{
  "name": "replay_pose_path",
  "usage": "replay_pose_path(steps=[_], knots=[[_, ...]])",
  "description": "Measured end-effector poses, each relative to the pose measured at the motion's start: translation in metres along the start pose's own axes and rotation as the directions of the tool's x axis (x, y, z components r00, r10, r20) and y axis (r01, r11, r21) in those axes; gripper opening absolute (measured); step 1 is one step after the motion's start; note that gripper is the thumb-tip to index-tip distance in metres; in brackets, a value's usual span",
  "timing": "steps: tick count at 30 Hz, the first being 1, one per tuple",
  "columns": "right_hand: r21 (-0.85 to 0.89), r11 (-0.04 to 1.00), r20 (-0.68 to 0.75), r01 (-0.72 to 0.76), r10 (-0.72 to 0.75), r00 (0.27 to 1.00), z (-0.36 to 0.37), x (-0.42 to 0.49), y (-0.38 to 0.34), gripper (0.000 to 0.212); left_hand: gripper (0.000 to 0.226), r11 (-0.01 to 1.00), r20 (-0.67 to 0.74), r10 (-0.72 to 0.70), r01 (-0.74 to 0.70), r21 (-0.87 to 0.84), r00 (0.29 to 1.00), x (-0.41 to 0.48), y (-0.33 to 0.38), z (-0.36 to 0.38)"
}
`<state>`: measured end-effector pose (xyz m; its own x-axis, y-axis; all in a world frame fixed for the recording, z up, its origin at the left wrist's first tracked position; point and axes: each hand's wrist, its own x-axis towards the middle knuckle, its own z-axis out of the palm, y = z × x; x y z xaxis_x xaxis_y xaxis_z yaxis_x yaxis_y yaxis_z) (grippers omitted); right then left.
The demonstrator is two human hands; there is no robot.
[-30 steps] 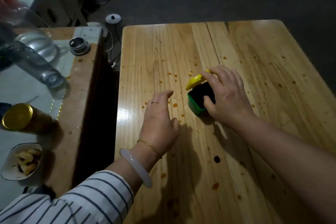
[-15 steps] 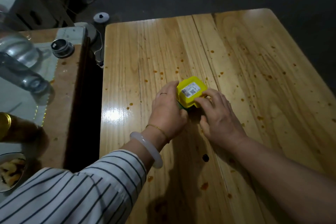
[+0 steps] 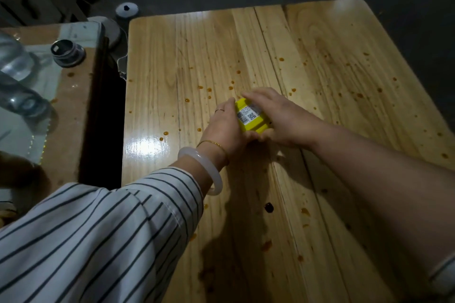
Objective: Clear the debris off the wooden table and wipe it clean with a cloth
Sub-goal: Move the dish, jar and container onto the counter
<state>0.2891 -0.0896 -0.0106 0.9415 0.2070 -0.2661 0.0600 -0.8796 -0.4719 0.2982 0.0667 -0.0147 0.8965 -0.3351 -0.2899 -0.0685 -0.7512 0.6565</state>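
A small yellow-lidded box [image 3: 251,118] with a barcode and QR label sits mid-table on the wooden table [image 3: 320,61]. My left hand [image 3: 225,128] clasps its left side, a ring on one finger and a white bangle on the wrist. From the right, my right hand [image 3: 273,115] wraps the box, fingers lying over the lid's far edge. The box's green body is hidden between the hands. Orange-brown sauce drops [image 3: 208,88] are scattered over the wood, and one dark blob [image 3: 268,207] lies nearer to me.
A lower glass-topped side table [image 3: 73,110] stands at the left across a dark gap. It holds a clear plastic bottle [image 3: 17,83] and a small dark round jar [image 3: 67,53]. Dark floor surrounds the table's far and right edges.
The open box's yellow lid has been closed. My left hand came in from the bare wood and now grips the box with the right, whose fingers moved over the lid.
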Motion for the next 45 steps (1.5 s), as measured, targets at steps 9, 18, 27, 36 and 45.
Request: replay_pose_path(steps=[9,18,27,36,45], knots=[[-0.185,0.982,0.139,0.032,-0.006,0.990,-0.004,0.017,-0.010,0.111,0.101,1.000,-0.015,-0.017,0.017,-0.006,1.000,0.003,0.001,0.007],[-0.204,0.978,0.045,0.051,-0.043,0.998,0.002,0.006,-0.011,0.097,0.093,0.999,-0.071,0.033,-0.033,-0.004,0.997,-0.006,-0.003,0.013],[-0.230,0.971,0.029,0.069,-0.064,0.998,0.008,-0.005,-0.032,0.097,0.096,0.994,-0.108,0.101,-0.095,0.056,0.989,-0.027,-0.010,0.008],[-0.248,0.960,0.050,0.132,-0.123,0.991,0.015,-0.002,-0.068,0.091,0.093,0.997,-0.153,0.072,-0.065,0.051,0.986,-0.052,-0.029,-0.014],[-0.282,0.933,0.090,0.221,-0.204,0.975,0.037,0.016,-0.128,0.086,0.091,1.000,-0.233,0.005,-0.007,-0.007,0.972,-0.078,-0.075,-0.048]])
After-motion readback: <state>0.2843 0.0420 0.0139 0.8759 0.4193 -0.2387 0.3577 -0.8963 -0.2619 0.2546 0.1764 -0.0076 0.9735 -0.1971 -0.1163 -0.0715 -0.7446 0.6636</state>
